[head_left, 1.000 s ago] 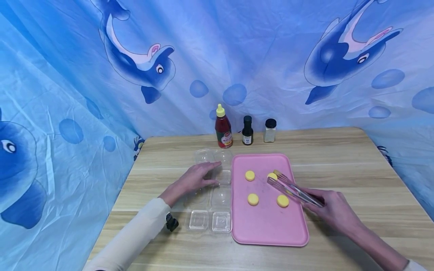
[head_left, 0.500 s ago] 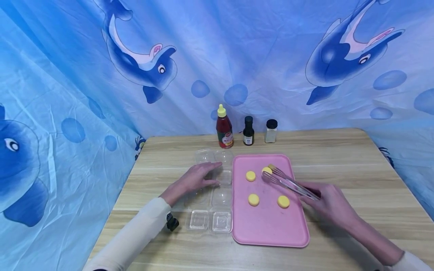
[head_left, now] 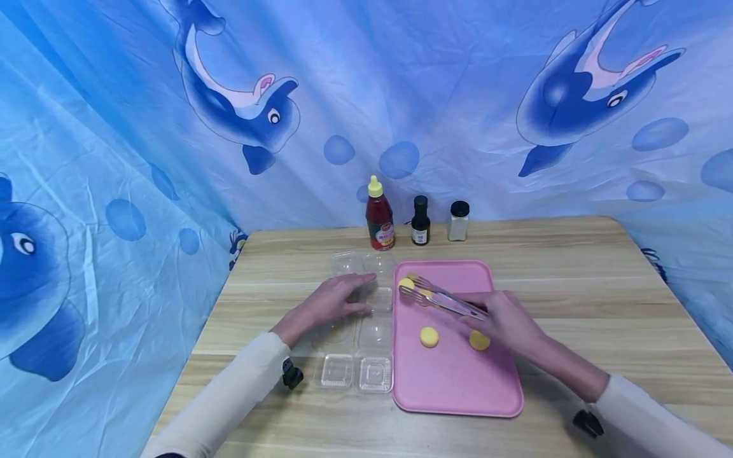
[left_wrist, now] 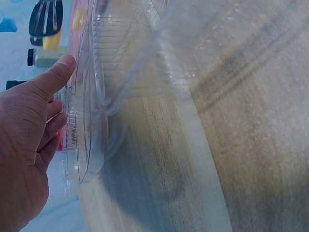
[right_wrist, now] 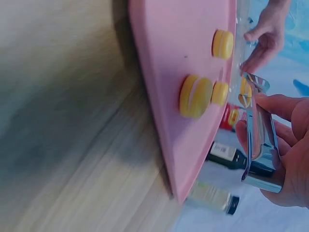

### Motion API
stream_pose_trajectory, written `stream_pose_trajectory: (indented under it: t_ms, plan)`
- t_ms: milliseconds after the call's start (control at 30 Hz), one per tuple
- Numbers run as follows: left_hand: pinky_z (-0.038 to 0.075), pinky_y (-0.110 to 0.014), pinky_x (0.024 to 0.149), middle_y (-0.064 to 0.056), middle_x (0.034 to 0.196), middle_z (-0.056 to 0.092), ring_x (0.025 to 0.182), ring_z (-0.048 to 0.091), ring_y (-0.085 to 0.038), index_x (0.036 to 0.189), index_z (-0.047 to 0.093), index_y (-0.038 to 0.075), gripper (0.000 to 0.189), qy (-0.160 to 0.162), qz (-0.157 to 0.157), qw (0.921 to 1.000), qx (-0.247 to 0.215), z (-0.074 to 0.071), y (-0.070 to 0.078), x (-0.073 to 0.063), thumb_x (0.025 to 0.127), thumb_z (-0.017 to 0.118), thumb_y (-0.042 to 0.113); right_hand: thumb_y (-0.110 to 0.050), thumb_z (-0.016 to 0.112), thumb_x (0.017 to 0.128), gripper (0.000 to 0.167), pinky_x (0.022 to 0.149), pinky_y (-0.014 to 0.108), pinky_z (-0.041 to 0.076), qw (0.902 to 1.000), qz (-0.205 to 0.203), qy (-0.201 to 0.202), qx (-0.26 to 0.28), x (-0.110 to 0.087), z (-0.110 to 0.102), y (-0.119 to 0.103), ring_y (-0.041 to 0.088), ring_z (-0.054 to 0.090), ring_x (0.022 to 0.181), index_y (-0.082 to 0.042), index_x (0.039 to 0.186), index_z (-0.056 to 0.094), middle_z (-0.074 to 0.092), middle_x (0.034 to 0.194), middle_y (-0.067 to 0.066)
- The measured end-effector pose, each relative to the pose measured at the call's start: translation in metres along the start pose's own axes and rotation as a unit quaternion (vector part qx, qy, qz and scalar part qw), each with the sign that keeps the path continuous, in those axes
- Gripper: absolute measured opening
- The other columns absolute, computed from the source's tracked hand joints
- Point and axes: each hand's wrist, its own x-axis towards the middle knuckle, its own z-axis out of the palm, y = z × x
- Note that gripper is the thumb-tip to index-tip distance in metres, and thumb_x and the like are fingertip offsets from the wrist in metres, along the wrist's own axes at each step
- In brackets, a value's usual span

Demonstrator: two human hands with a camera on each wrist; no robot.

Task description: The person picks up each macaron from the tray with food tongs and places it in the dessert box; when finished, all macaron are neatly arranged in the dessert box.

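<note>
My right hand [head_left: 506, 318] grips metal tongs [head_left: 450, 296], which reach left over the pink tray [head_left: 452, 389]. A yellow macaron [head_left: 406, 284] sits between the tong tips, over the tray's left edge area. Three more macarons stay on the tray: one [head_left: 429, 337] left of centre, another [head_left: 479, 341] below my right hand, and a third partly behind the tongs. In the right wrist view, the held macaron [right_wrist: 245, 90] shows beyond my thumb. My left hand [head_left: 332, 299], fingers loosely extended, rests on the clear plastic containers [head_left: 375, 374]; its thumb lies at a container rim [left_wrist: 87, 125].
Behind the tray stand a red sauce bottle [head_left: 380, 226] with a yellow cap, a small dark bottle [head_left: 420, 222] and a black-lidded jar [head_left: 459, 224]. A blue dolphin-print curtain [head_left: 458, 95] hangs behind the wooden table [head_left: 561, 273].
My right hand has moved left across the tray, carrying the macaron in the tongs from the right side to the left edge. The left hand has stayed in place.
</note>
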Motion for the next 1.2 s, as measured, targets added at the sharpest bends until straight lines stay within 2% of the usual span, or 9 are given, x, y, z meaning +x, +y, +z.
stream_pose_trajectory:
  t_ms: [200, 433, 633, 1000, 1200]
  plan:
    - [0.039, -0.048, 0.123, -0.006, 0.158, 0.054, 0.145, 0.051, -0.028, 0.160, 0.049, 0.014, 0.079, -0.001, 0.003, 1.0000, 0.002, 0.000, 0.001, 0.001, 0.094, 0.081, 0.044, -0.003, 0.088, 0.086, 0.040, 0.056, 0.024, 0.051, 0.9991, -0.039, -0.010, 0.006, 0.022, 0.014, -0.009, 0.009, 0.059, 0.069, -0.004, 0.125, 0.079, 0.080, 0.099, 0.006]
    - [0.040, -0.048, 0.123, -0.005, 0.160, 0.053, 0.145, 0.051, -0.027, 0.161, 0.048, 0.016, 0.080, -0.003, 0.001, 1.0000, -0.003, -0.001, 0.001, 0.002, 0.093, 0.082, 0.044, -0.006, 0.087, 0.088, 0.039, 0.062, 0.025, 0.051, 0.9988, -0.042, -0.025, -0.011, 0.040, 0.025, -0.018, 0.008, 0.062, 0.073, -0.006, 0.127, 0.078, 0.080, 0.098, 0.005]
    - [0.040, -0.047, 0.122, -0.005, 0.159, 0.053, 0.145, 0.051, -0.026, 0.161, 0.047, 0.017, 0.081, -0.002, 0.002, 1.0000, 0.002, -0.001, 0.001, 0.001, 0.093, 0.082, 0.043, -0.003, 0.085, 0.088, 0.041, 0.062, 0.025, 0.052, 0.9987, -0.035, -0.036, -0.007, 0.044, 0.027, -0.022, 0.009, 0.062, 0.073, -0.007, 0.128, 0.078, 0.080, 0.103, 0.008]
    - [0.041, -0.048, 0.122, -0.006, 0.159, 0.054, 0.145, 0.052, -0.028, 0.161, 0.047, 0.016, 0.081, -0.006, 0.007, 0.9999, 0.005, -0.001, 0.001, 0.001, 0.093, 0.082, 0.042, 0.001, 0.083, 0.086, 0.044, 0.050, 0.023, 0.043, 0.9971, -0.050, -0.050, -0.028, 0.048, 0.027, -0.029, 0.007, 0.050, 0.059, -0.005, 0.129, 0.077, 0.073, 0.084, -0.001]
    - [0.040, -0.048, 0.122, -0.007, 0.158, 0.054, 0.145, 0.052, -0.028, 0.160, 0.049, 0.013, 0.080, -0.004, 0.009, 0.9999, 0.007, -0.001, 0.001, 0.001, 0.093, 0.082, 0.042, 0.003, 0.083, 0.085, 0.043, 0.050, 0.022, 0.041, 0.9960, -0.051, -0.058, -0.046, 0.051, 0.026, -0.037, 0.007, 0.048, 0.058, -0.004, 0.127, 0.077, 0.079, 0.094, 0.008]
